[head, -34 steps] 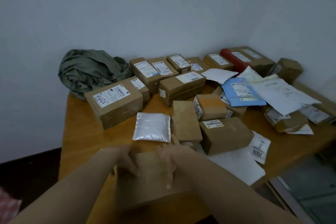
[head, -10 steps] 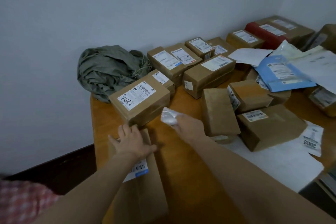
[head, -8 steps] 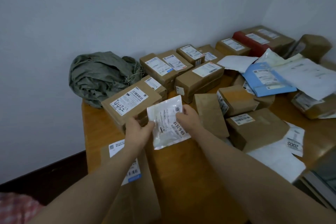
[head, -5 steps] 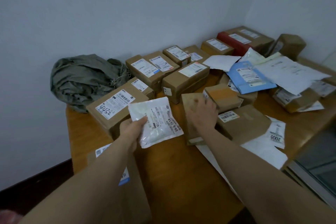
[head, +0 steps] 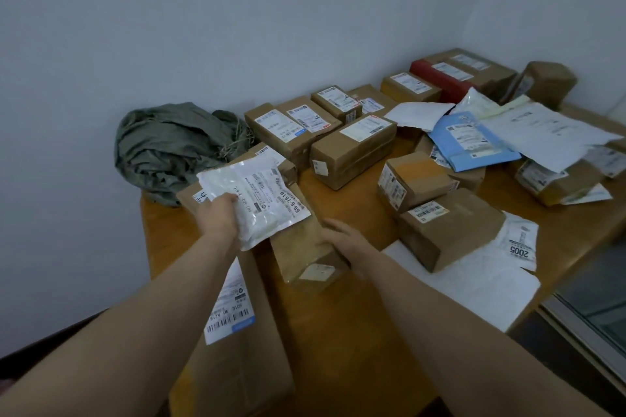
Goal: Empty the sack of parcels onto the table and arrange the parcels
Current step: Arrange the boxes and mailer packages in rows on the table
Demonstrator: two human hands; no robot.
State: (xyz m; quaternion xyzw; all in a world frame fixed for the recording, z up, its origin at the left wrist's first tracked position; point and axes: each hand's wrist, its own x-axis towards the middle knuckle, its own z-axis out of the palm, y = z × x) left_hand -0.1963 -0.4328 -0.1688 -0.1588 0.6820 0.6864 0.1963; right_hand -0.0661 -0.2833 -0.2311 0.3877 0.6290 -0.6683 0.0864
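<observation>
Left hand [head: 220, 217]: gripping the white pouch [head: 255, 196], lifted just above the brown box [head: 301, 244].
Right hand [head: 342, 237]: clasping that brown box's right side.
Sack [head: 169, 145]: crumpled, far-left of the box.

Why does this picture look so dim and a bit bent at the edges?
Head view: the room light is weak and bluish, so the wooden table and brown cardboard boxes look dull; the wide-angle lens stretches the forearms near the bottom corners; print on the white plastic mailer pouch in the left hand is only partly readable; the right hand looks slightly soft.
</observation>
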